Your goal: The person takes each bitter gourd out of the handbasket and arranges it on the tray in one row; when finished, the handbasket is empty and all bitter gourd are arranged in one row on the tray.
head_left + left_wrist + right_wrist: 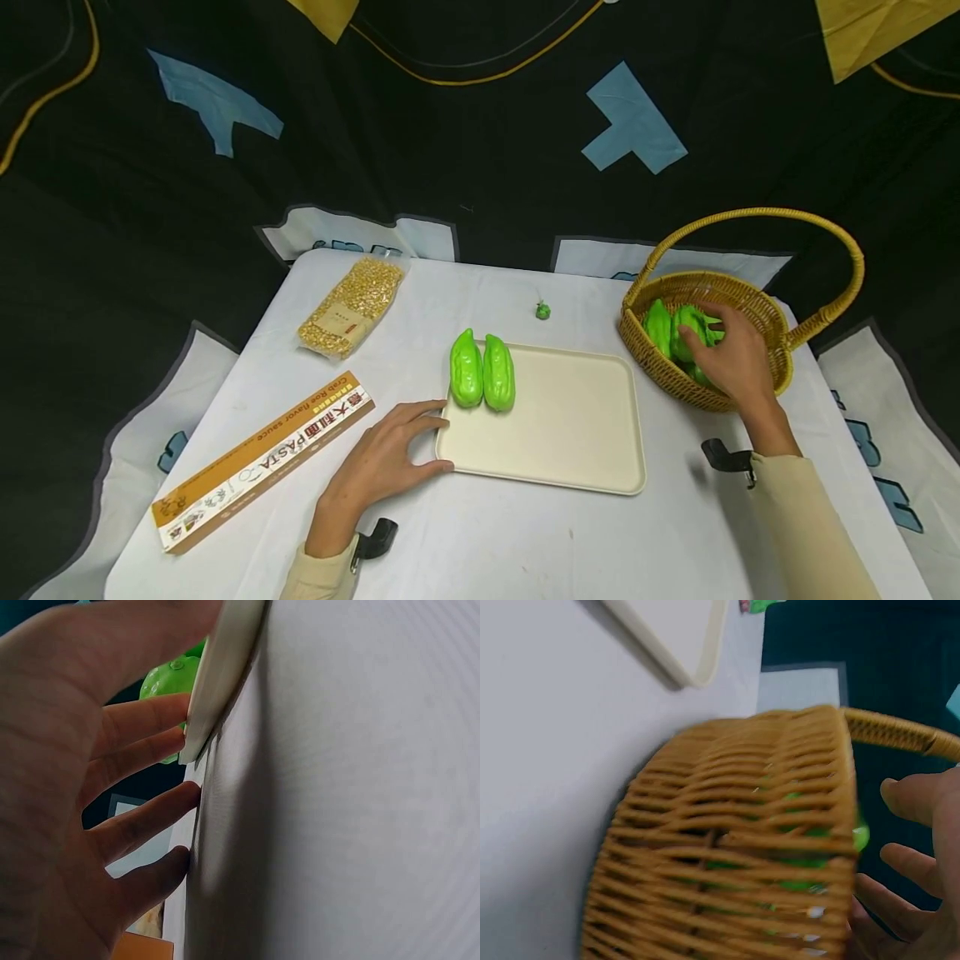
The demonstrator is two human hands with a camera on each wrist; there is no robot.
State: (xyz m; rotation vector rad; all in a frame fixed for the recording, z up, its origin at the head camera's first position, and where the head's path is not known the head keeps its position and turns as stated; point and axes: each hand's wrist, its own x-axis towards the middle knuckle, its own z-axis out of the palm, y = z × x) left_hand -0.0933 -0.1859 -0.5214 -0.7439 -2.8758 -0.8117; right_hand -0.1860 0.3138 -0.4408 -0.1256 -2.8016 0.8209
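Observation:
My left hand [388, 454] rests at the left edge of a cream tray [570, 425], fingers spread. In the left wrist view, two fingertips meet the tray's rim [217, 682], and the other fingers rest on the table. Two long, ridged, bright green vegetables [467, 371] lie side by side at the tray's left end. Over at the right, my right hand [733, 354] reaches into a wicker basket [660, 354] with thumb and fingers apart, over several similar green vegetables [657, 327]. From the right wrist view, the basket wall [720, 847] hides most of them.
A small dark green item [543, 311] lies behind the tray. To the left are a bag of yellow kernels [352, 304] and a long pasta box [262, 462]. The basket's tall handle [750, 215] arches over its opening. A dark curtain [465, 158] hangs behind the white table.

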